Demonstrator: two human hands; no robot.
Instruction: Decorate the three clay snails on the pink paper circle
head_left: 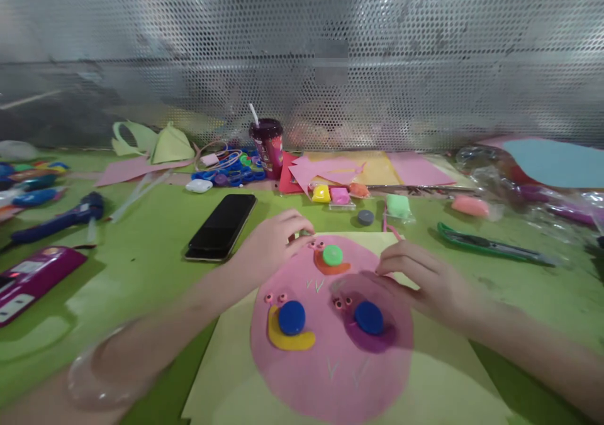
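Observation:
A pink paper circle (306, 381) lies on a pale yellow sheet (221, 375). It carries three snail figures: one with an orange body (325, 264) and green cap (333, 255), one with a yellow body (292, 342) and blue cap (291, 317), one with a purple body (377, 340) and blue cap (369, 317). My left hand (274, 246) is at the circle's upper left edge, fingers curled in a pinch; a small dark bit shows at the fingertips. My right hand (425, 277) rests by the upper right edge, fingers loosely bent and thumb stretched out.
A black phone (221, 227) lies left of the sheet. Beyond it stand a lidded cup (267, 148), blue scissors (236, 170) and clay packets (340, 195). A green cutter (491, 246) is at right. A glue gun (61, 217) and magenta device (38, 280) lie at left.

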